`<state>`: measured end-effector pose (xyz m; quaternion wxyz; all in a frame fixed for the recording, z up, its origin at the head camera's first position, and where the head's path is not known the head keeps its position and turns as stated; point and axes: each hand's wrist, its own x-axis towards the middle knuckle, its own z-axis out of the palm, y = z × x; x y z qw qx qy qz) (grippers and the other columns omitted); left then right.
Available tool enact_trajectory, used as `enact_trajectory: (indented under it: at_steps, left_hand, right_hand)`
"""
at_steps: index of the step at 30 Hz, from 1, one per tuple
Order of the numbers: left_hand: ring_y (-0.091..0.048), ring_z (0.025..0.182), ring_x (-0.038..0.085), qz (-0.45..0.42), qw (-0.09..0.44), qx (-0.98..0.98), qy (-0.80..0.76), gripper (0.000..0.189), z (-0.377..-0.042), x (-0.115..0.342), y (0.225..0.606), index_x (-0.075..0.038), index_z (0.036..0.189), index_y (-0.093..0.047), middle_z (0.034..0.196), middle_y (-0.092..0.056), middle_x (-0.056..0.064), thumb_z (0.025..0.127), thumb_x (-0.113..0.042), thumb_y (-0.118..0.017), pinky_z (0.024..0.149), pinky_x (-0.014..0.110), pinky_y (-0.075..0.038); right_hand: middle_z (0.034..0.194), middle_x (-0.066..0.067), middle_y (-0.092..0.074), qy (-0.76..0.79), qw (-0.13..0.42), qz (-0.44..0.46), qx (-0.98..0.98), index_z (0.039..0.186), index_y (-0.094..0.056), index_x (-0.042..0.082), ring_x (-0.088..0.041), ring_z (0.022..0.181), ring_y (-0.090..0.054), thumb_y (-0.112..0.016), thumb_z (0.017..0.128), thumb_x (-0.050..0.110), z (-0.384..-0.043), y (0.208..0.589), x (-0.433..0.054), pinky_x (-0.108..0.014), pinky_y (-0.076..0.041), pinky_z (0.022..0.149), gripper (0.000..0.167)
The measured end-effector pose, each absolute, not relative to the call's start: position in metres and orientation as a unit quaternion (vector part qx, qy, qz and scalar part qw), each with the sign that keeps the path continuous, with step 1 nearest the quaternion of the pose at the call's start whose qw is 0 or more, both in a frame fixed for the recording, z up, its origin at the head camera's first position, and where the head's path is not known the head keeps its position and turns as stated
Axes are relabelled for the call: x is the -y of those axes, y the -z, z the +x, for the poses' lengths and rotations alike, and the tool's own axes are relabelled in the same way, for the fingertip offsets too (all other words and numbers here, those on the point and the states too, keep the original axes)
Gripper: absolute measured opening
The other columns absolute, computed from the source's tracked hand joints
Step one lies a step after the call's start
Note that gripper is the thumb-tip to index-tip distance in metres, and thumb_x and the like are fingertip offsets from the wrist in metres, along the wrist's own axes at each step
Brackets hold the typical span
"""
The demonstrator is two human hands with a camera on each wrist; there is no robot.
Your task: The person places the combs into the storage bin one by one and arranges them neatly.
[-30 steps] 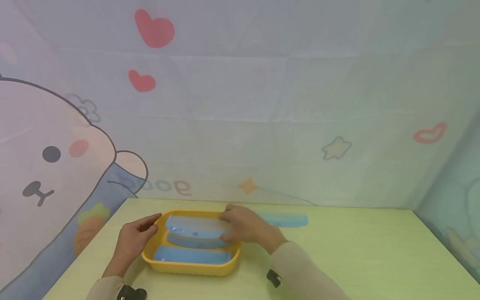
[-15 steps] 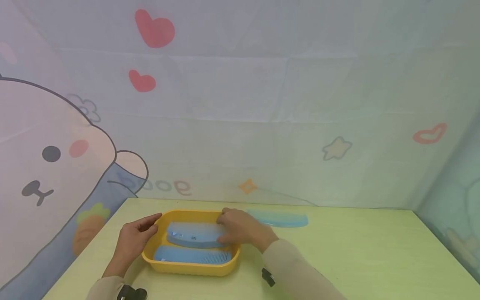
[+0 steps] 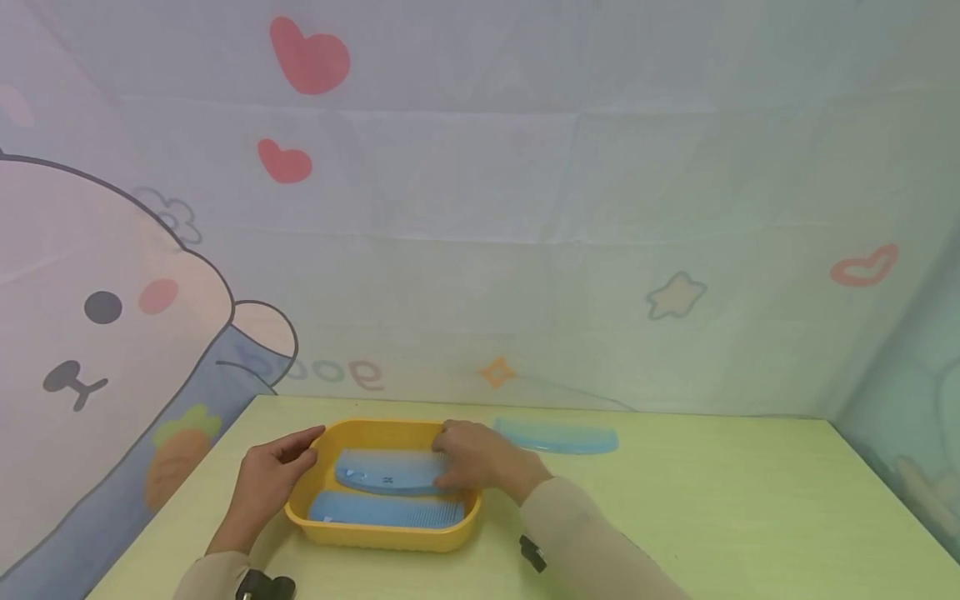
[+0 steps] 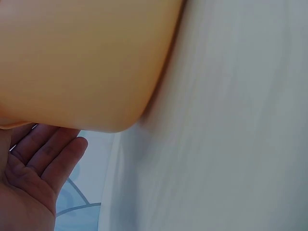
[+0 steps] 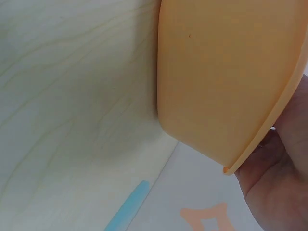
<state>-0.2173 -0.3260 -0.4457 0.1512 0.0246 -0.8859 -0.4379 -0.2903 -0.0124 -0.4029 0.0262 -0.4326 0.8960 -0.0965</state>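
A yellow plastic basket (image 3: 382,537) stands on the table with light blue combs inside. One comb (image 3: 367,510) lies along the near side, teeth showing at its right end. Farther back, my right hand (image 3: 480,454) reaches over the basket's right rim and pinches the right end of another blue comb (image 3: 390,475), thumb on the near side and fingers on the far side. My left hand (image 3: 270,475) touches the left rim. In the left wrist view, the left hand's fingers (image 4: 62,161) extend fairly straight beside the basket wall (image 4: 86,62).
Another translucent blue comb (image 3: 566,439) lies on the pale green table (image 3: 712,500), behind and right of the basket. A printed cloth backdrop (image 3: 480,208) hangs right behind the table's far edge.
My right hand has moved slightly left and down, lowering the comb onto the one beneath it, which is now mostly covered. The left hand and basket have stayed put.
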Motion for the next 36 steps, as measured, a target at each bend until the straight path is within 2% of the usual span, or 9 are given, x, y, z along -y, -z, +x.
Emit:
enact_trajectory:
  at_steps: [4,7,14,22,30,36]
  left_hand:
    - [-0.071,0.117,0.033,0.025,0.151,0.887,0.436,0.035,-0.216,0.326,0.444,-0.003,0.138,-0.071,0.133,-0.071,0.019,0.104,-0.009,-0.07,0.082,0.014,-0.053]
    - [-0.072,0.115,0.031,0.026,0.153,0.888,0.434,0.035,-0.215,0.325,0.443,-0.003,0.138,-0.071,0.132,-0.071,0.019,0.104,-0.009,-0.07,0.082,0.014,-0.053]
    - [-0.072,0.114,0.03,0.023,0.156,0.886,0.435,0.035,-0.214,0.324,0.441,-0.002,0.138,-0.072,0.132,-0.071,0.02,0.104,-0.008,-0.07,0.082,0.014,-0.053]
    - [-0.072,0.114,0.029,0.022,0.16,0.887,0.433,0.034,-0.215,0.324,0.442,-0.002,0.137,-0.072,0.131,-0.072,0.019,0.104,-0.008,-0.07,0.083,0.013,-0.052]
    - [-0.072,0.11,0.016,0.021,0.164,0.884,0.437,0.033,-0.216,0.324,0.442,0.0,0.136,-0.072,0.131,-0.072,0.02,0.103,-0.007,-0.069,0.083,0.011,-0.051]
    - [-0.072,0.113,0.023,0.022,0.164,0.885,0.436,0.033,-0.216,0.325,0.442,-0.001,0.136,-0.072,0.13,-0.072,0.019,0.103,-0.007,-0.069,0.083,0.012,-0.051]
  right_hand:
    - [0.083,0.004,-0.063,0.094,0.041,-0.429,-0.897,0.094,-0.074,0.008,-0.01,0.075,-0.05,-0.084,0.089,0.019,-0.289,0.399,0.015,-0.024,-0.045,0.07,0.016]
    - [0.074,0.006,-0.052,0.096,0.056,-0.418,-0.902,0.083,-0.066,0.011,-0.01,0.068,-0.043,-0.083,0.088,0.015,-0.286,0.397,0.016,-0.025,-0.038,0.063,0.018]
    - [0.071,0.006,-0.047,0.083,0.065,-0.402,-0.91,0.079,-0.061,0.012,-0.01,0.066,-0.041,-0.081,0.087,0.01,-0.281,0.396,0.019,-0.024,-0.035,0.06,0.021]
    - [0.071,0.006,-0.046,0.06,0.07,-0.393,-0.915,0.079,-0.059,0.013,-0.01,0.067,-0.041,-0.081,0.088,0.013,-0.281,0.399,0.021,-0.024,-0.034,0.06,0.024]
    - [0.073,0.006,-0.046,0.056,0.071,-0.393,-0.915,0.079,-0.059,0.013,-0.01,0.068,-0.042,-0.08,0.089,0.012,-0.28,0.398,0.022,-0.024,-0.035,0.061,0.022]
    - [0.076,0.005,-0.048,0.043,0.065,-0.402,-0.912,0.081,-0.062,0.012,-0.011,0.071,-0.043,-0.08,0.091,0.014,-0.28,0.398,0.022,-0.025,-0.037,0.063,0.021]
